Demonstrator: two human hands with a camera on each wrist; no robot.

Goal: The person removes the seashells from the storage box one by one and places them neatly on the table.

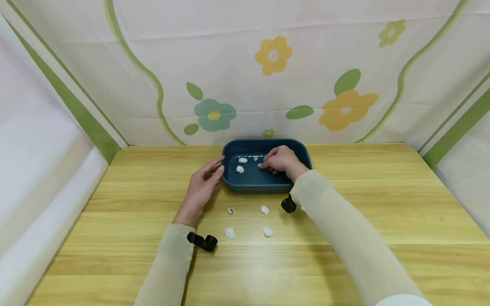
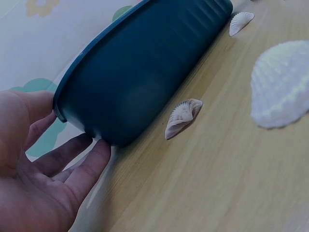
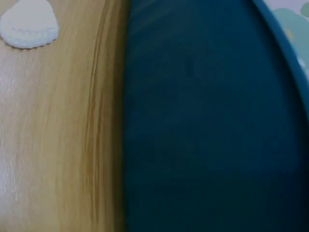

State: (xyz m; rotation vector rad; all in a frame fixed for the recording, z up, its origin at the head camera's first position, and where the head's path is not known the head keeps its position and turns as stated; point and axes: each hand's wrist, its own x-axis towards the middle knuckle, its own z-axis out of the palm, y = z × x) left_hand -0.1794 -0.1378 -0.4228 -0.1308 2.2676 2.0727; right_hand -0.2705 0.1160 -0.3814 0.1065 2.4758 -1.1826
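Observation:
A dark blue basin [image 1: 264,188] stands on the table against the back cloth. My left hand [image 1: 200,189] rests its fingertips on the basin's left end, thumb at the rim and fingers spread lower on the wall in the left wrist view. Inside the basin, my right hand [image 1: 281,160] pinches a small seashell [image 1: 260,165] low over the floor. Beside it lie a small brownish shell [image 1: 255,158] and two white shells, one farther back [image 1: 243,160] and one nearer [image 1: 240,169]. The right wrist view shows the basin's outer wall [image 3: 207,116], not the hand.
Several shells lie on the wooden table in front of the basin: a brownish curled one [image 1: 231,211] and white ones [image 1: 265,209], [image 1: 230,233], [image 1: 268,231]. A patterned cloth [image 1: 245,85] rises behind the table, with more cloth at both sides.

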